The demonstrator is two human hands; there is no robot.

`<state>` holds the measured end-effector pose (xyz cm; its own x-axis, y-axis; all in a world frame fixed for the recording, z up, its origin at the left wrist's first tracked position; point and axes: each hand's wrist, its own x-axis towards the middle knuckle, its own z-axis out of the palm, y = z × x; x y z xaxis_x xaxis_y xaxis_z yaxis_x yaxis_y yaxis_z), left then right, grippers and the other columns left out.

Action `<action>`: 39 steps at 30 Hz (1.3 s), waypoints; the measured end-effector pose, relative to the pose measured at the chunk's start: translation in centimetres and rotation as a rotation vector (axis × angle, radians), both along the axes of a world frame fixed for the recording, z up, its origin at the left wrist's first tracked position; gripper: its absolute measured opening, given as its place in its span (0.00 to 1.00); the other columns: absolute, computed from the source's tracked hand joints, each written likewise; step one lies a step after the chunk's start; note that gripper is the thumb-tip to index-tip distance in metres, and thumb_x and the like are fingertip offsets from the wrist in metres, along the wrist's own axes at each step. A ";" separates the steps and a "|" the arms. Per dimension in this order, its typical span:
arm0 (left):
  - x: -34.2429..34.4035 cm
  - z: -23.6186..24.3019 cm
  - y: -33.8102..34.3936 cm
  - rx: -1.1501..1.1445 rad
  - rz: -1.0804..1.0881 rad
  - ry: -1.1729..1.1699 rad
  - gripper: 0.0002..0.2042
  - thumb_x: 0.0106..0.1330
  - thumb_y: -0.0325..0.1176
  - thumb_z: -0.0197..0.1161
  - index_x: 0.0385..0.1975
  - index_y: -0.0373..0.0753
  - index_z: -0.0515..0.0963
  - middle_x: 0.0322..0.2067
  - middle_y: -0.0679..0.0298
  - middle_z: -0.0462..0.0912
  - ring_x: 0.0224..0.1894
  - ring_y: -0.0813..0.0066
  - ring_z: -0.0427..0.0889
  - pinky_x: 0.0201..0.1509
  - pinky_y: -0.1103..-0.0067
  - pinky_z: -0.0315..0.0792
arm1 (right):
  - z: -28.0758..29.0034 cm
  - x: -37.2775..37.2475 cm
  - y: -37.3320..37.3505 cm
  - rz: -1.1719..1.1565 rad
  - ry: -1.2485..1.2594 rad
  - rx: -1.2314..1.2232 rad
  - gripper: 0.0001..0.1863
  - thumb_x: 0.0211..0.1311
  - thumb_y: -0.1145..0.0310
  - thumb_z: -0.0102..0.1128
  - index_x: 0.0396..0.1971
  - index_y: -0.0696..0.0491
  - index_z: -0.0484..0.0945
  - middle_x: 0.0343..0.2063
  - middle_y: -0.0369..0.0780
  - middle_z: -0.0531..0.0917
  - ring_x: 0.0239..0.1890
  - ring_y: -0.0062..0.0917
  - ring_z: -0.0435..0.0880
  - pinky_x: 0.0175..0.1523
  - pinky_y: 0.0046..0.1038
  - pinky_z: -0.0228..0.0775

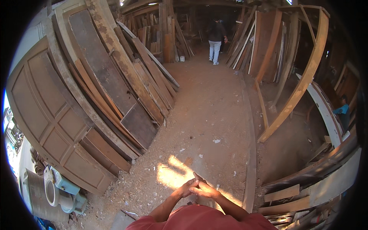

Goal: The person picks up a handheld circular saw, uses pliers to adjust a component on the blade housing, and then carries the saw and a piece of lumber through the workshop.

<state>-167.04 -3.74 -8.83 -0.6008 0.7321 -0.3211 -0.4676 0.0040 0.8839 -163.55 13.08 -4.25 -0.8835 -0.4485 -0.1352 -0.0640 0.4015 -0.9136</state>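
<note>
My left hand and my right hand meet in front of my red shirt, with the fingers laced together. Both hands look closed, and no object shows between them. The forearms rise from the lower edge and bend inward to the joined hands. Below and beyond them is a bright patch of sunlight on the dirt floor. Neither hand touches any of the wood around me.
On the left lean a panelled door and several old boards; a toilet bowl stands nearby. A wooden frame rises on the right, above stacked planks. Down the aisle is a person; another person is at far right.
</note>
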 end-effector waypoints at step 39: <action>-63.5 -20.1 21.0 -1.079 -0.299 0.565 0.31 0.55 0.52 0.63 0.56 0.41 0.74 0.53 0.49 0.79 0.55 0.52 0.78 0.58 0.63 0.72 | -2.9 -75.0 42.0 -0.441 -0.497 -0.372 0.36 0.62 0.46 0.60 0.63 0.55 0.67 0.54 0.45 0.79 0.50 0.34 0.80 0.59 0.39 0.68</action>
